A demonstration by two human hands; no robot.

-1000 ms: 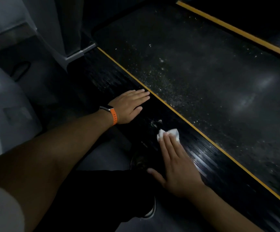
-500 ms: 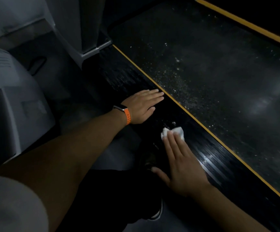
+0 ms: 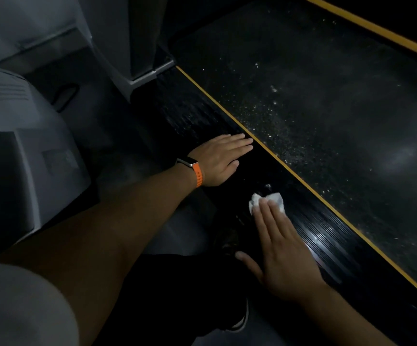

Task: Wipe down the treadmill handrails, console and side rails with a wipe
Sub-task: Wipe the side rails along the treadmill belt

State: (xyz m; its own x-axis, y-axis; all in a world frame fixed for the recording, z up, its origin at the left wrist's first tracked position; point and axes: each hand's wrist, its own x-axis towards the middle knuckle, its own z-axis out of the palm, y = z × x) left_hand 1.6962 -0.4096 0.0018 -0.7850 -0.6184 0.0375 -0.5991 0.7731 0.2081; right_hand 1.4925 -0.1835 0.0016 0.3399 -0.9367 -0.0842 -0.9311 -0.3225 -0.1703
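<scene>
Grey housing (image 3: pixel 27 146): far left, pale plastic casing of a neighbouring machine, standing on the floor.
Sleeve (image 3: pixel 15 308): lower left corner, light fabric at the top of the left arm.
Upright post (image 3: pixel 137 46): grey, its foot meeting the front end of the side rail.
Watch (image 3: pixel 197 174): on the left wrist, orange strap.
Left hand (image 3: pixel 221 159): laid flat on the side rail, fingers straight and together, gripping nothing; fingertips just beside the yellow stripe.
Wipe (image 3: pixel 267 202): small, white, crumpled; lying on the side rail, near the left hand but apart from it, partly covered by fingers.
Right hand (image 3: pixel 284 250): flat, fingers straight, pressing the wipe down onto the rail; thumb spread out to the side.
Shoe (image 3: pixel 240 318): dark with a pale sole edge, on the floor below the right hand.
Side rail (image 3: pixel 339 245): black, ribbed, glossy, running diagonally.
Yellow stripe (image 3: pixel 302 181): thin line between rail and belt.
Belt (image 3: pixel 327 108): dark, speckled with pale dust.
</scene>
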